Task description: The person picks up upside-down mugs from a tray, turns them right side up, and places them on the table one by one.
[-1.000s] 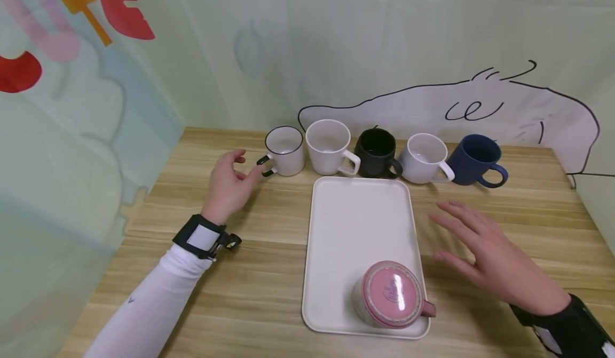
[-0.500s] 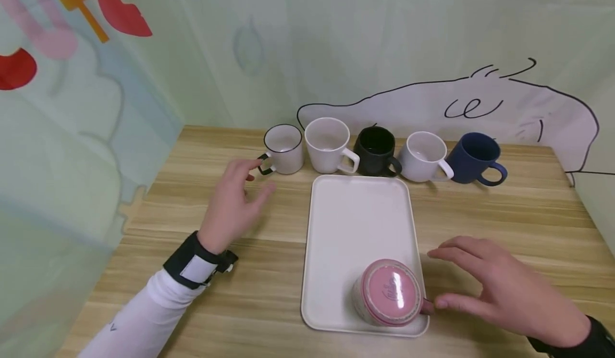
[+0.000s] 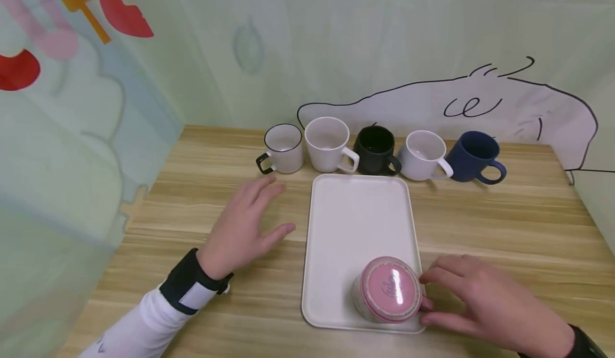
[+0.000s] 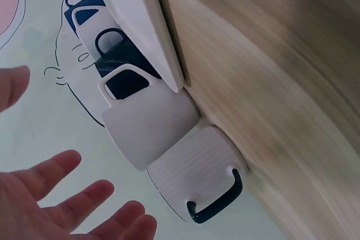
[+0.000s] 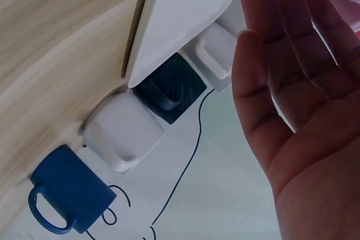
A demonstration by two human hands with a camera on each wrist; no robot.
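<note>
A pink mug (image 3: 390,289) stands upside down on the near right corner of a white tray (image 3: 355,214), its base facing up and its handle pointing right. My right hand (image 3: 495,304) is beside that mug, fingertips and thumb on either side of the handle; whether they touch it I cannot tell. In the right wrist view the fingers are fairly straight. My left hand (image 3: 242,230) holds nothing, with spread fingers, over the table left of the tray. Nearest to it is a white mug with a black rim and black handle (image 3: 284,149).
Along the back of the table, right of the black-rimmed mug, stand a larger white mug (image 3: 328,144), a black mug (image 3: 376,151), another white mug (image 3: 423,156) and a dark blue mug (image 3: 474,158). A printed cloth backdrop (image 3: 384,38) rises behind them.
My left hand has drawn back from the black-rimmed mug's handle towards me and the tray. My right hand has come down and left to the pink mug's handle. The mugs have not moved.
</note>
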